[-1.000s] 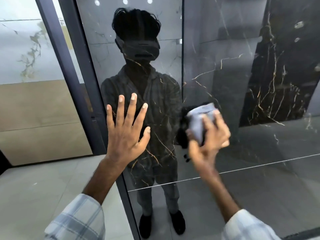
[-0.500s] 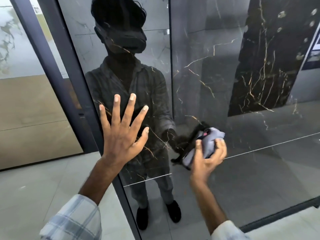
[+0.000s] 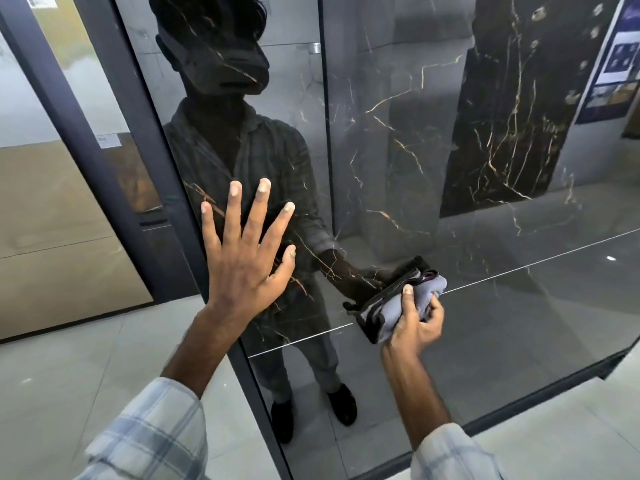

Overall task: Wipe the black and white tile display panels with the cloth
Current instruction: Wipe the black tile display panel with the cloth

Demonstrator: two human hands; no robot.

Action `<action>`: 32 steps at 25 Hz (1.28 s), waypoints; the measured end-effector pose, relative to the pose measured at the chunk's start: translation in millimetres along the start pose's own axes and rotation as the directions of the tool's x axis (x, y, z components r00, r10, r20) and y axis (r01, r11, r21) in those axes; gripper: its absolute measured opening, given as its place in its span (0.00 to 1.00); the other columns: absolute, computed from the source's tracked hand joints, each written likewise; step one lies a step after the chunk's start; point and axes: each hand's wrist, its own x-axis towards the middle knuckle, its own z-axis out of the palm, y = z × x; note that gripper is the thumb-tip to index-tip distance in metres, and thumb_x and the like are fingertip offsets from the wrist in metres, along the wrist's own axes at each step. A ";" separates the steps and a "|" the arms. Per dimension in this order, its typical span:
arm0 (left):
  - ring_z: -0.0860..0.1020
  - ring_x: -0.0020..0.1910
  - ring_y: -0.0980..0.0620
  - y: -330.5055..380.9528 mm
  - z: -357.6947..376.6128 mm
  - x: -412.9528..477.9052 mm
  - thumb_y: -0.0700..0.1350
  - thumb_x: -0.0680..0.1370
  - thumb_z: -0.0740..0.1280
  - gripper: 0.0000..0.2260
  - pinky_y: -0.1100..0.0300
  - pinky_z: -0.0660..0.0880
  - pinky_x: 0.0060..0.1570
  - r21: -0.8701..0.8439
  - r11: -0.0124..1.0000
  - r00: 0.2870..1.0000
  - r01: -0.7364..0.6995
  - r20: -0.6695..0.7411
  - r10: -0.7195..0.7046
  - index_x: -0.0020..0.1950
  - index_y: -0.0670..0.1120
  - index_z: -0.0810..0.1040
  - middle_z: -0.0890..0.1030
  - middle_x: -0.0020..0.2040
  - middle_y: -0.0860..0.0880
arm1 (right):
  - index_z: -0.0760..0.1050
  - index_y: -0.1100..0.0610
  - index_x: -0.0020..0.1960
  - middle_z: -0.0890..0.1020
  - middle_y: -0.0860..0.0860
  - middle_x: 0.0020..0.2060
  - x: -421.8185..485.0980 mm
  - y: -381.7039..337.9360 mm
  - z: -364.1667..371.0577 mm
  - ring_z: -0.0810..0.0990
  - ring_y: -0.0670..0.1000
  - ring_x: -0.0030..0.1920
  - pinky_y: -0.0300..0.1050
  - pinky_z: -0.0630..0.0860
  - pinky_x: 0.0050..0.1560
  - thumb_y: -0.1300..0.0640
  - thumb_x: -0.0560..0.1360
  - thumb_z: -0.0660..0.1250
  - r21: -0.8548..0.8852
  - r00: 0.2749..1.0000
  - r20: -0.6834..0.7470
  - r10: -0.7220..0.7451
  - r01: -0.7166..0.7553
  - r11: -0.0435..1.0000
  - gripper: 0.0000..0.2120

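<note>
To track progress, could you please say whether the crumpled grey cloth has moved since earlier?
Yes, the cloth went down to the black panel's horizontal seam.

Cloth [image 3: 426, 296] lies against the panel [image 3: 485, 341], right of its frame [image 3: 251, 386].

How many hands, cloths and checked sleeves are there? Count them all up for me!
Hands: 2, left hand spread flat, right hand gripping the cloth
Cloths: 1
Checked sleeves: 2, left sleeve, right sleeve
Total: 5
</note>
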 end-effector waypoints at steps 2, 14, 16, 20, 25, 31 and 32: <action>0.58 0.81 0.35 5.4 -1.6 0.8 0.50 0.81 0.67 0.23 0.33 0.43 0.78 -0.076 0.997 1.000 0.003 -0.026 -0.005 0.76 0.50 0.73 0.63 0.82 0.40 | 0.76 0.52 0.62 0.75 0.58 0.68 -24.6 0.1 3.4 0.76 0.56 0.68 0.58 0.70 0.73 0.53 0.70 0.81 -0.151 0.994 0.059 -0.092 0.100 0.984 0.24; 0.59 0.82 0.40 41.0 19.3 14.1 0.53 0.79 0.68 0.26 0.30 0.43 0.77 -0.115 0.988 0.994 -0.107 -0.004 0.107 0.76 0.48 0.72 0.64 0.82 0.44 | 0.80 0.45 0.54 0.77 0.57 0.65 6.6 0.7 -28.8 0.77 0.59 0.62 0.52 0.73 0.63 0.66 0.63 0.77 -0.293 0.680 0.504 -0.533 0.715 0.635 0.24; 0.59 0.82 0.39 41.0 22.6 12.5 0.53 0.80 0.68 0.26 0.30 0.43 0.78 -0.072 0.991 0.994 -0.112 -0.016 0.112 0.77 0.48 0.72 0.64 0.82 0.44 | 0.79 0.44 0.53 0.77 0.55 0.61 41.9 -0.2 -28.8 0.78 0.57 0.63 0.50 0.75 0.67 0.66 0.66 0.82 -0.202 0.946 0.166 -0.278 0.309 0.929 0.24; 0.61 0.81 0.40 44.0 26.4 12.3 0.53 0.78 0.69 0.25 0.28 0.47 0.77 -0.036 0.995 0.995 -0.093 -0.030 0.092 0.75 0.48 0.75 0.67 0.81 0.45 | 0.77 0.59 0.65 0.74 0.60 0.69 35.4 1.8 -21.7 0.74 0.58 0.69 0.58 0.69 0.72 0.61 0.72 0.79 -0.296 0.987 0.082 -0.135 0.154 0.943 0.23; 0.61 0.80 0.40 54.7 21.5 24.2 0.54 0.79 0.69 0.24 0.34 0.46 0.77 -0.110 0.994 0.995 0.013 -0.099 -0.024 0.74 0.48 0.75 0.65 0.81 0.44 | 0.78 0.50 0.64 0.73 0.64 0.72 19.7 -14.5 -35.6 0.72 0.62 0.69 0.53 0.66 0.66 0.58 0.68 0.70 -0.172 0.402 0.744 -0.534 0.887 0.428 0.24; 0.59 0.80 0.39 74.8 32.4 37.4 0.56 0.78 0.68 0.32 0.40 0.49 0.78 0.042 0.987 0.984 0.155 -0.093 -0.151 0.79 0.45 0.68 0.63 0.81 0.44 | 0.76 0.56 0.71 0.71 0.56 0.76 99.0 -48.0 -13.0 0.70 0.61 0.71 0.64 0.65 0.73 0.57 0.69 0.74 -0.365 0.897 0.236 -0.375 0.439 0.821 0.29; 0.59 0.80 0.39 76.9 34.4 37.0 0.56 0.78 0.68 0.32 0.40 0.49 0.79 0.055 0.985 0.983 0.165 -0.091 -0.160 0.79 0.45 0.68 0.63 0.81 0.44 | 0.73 0.54 0.74 0.68 0.55 0.79 87.5 -50.4 -5.0 0.67 0.61 0.73 0.65 0.63 0.73 0.53 0.71 0.71 -0.397 0.924 0.214 -0.316 0.378 0.836 0.31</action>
